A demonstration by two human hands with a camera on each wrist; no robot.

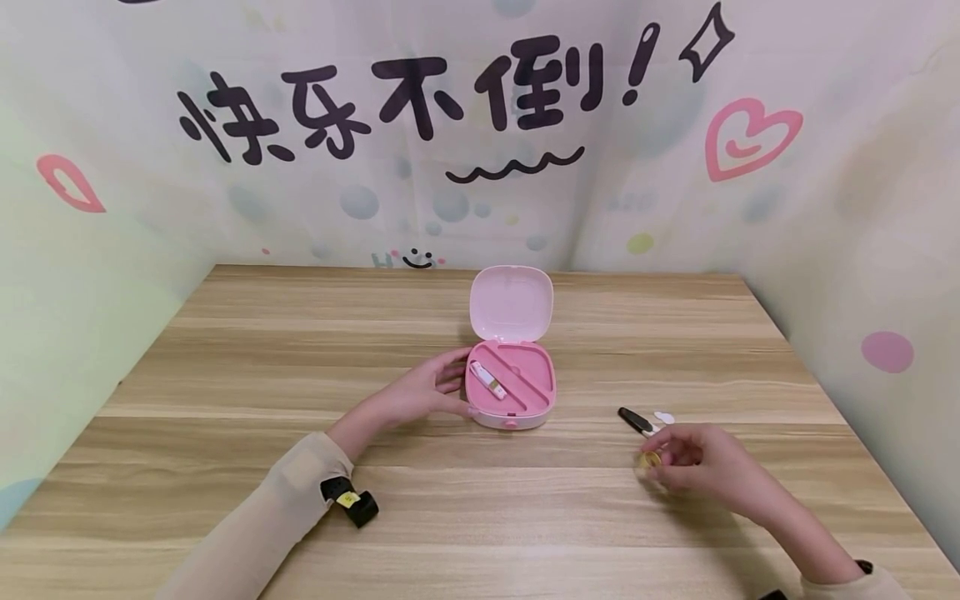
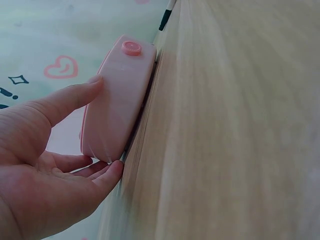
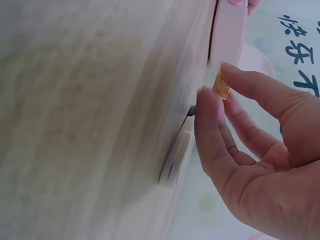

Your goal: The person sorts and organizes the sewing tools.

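While left fingers [image 2: 108, 179], spread wide, hold one pink case [image 1: 491, 420], right fingers [image 3: 210, 125], nearly together, pinch one yellow ring [image 3: 221, 89].

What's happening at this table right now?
A person's left hand holds the left side of an open pink case, with a small white-and-pink stick lying inside. Their right hand pinches a little gold ring-shaped piece just above the table. Beyond that hand lie a black-handled tool and a small white piece.

Beige sleeves [image 1: 258, 508], black wrist strap [image 1: 363, 510], yellow label [image 1: 348, 499]
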